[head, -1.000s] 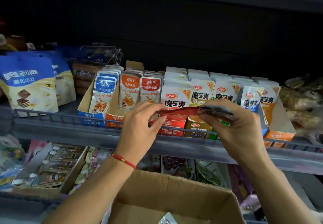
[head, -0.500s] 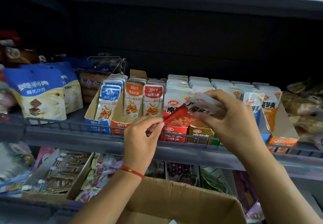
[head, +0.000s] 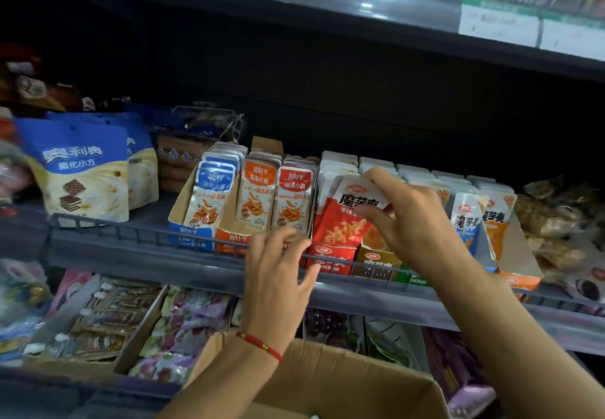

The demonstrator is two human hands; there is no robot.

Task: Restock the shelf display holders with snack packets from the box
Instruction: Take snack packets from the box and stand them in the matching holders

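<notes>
The right hand (head: 406, 219) pinches a red packet (head: 343, 219) by its top edge, upright at the front of the red holder (head: 330, 256) (so the label faces out). The left hand (head: 278, 274) hovers spread near the shelf rail (head: 131, 232), above the box (head: 343, 392).

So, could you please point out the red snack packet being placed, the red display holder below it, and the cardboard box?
red snack packet (head: 342, 222): head view, on its red lower front.
red display holder (head: 330, 253): head view, on its front panel.
cardboard box (head: 343, 382): head view, on its inner back wall.
</notes>
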